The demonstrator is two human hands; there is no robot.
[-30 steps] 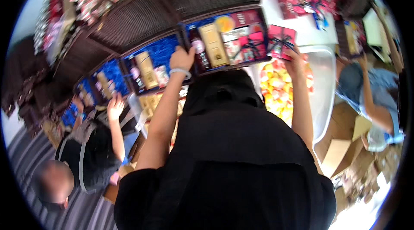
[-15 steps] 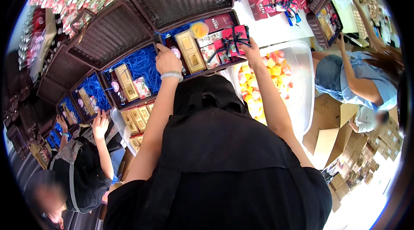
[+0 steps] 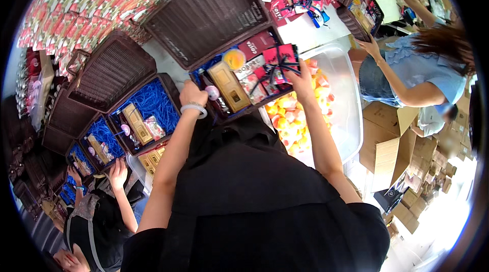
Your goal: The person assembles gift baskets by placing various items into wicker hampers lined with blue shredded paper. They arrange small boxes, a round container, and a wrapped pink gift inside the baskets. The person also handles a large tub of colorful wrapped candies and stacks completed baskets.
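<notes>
The hands are working apart: the right hand (image 3: pixel 299 79) is clamping a red, navy-ribboned gift box (image 3: pixel 281 63) at the right end of an open brown wicker hamper (image 3: pixel 211 17), while the left hand (image 3: pixel 193 95) is curling at its left rim, exact grip hidden. The hamper is sitting along the near edge of the white worktop (image 3: pixel 311 35).

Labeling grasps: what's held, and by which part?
Right hand: the ribboned pink box, held by its right edge. Left hand: at the left end of the dark wicker basket; can't tell if gripping.
</notes>
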